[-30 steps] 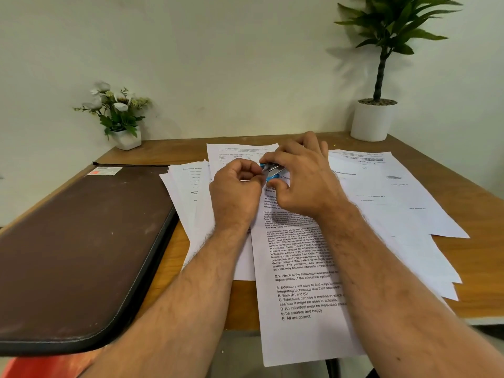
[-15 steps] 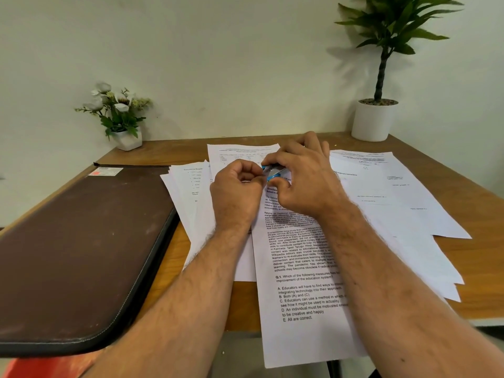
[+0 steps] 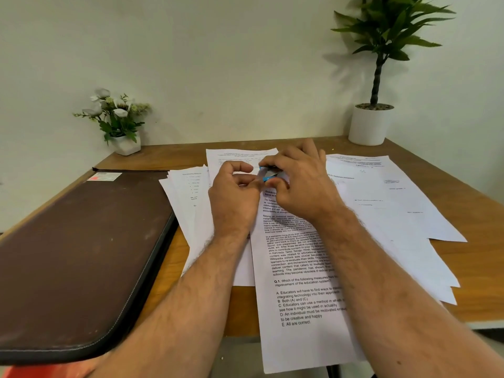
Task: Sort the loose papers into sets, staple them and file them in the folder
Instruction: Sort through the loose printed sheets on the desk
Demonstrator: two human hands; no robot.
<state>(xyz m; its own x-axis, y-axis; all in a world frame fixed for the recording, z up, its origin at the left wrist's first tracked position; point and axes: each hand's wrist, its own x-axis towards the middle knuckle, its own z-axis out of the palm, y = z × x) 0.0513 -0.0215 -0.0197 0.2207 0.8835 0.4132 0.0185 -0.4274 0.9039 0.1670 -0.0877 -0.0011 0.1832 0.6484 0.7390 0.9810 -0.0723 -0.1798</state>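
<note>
Right hand (image 3: 297, 186) pinches a small blue stapler (image 3: 268, 174) at the top corner of the printed set (image 3: 297, 268) at surface (image 3: 174, 156) centre. Left hand (image 3: 231, 195), fingers curled, pinches that paper edge beside the stapler. Loose papers (image 3: 395, 214) fan toward 3 o'clock; closed brown folder (image 3: 81, 255) lies at 9 o'clock.

White printed papers (image 3: 390, 211) lie fanned across the frame's centre and right. A small blue stapler (image 3: 268, 175) sits at their top centre. The closed brown folder (image 3: 79, 252) lies flat at left.
</note>
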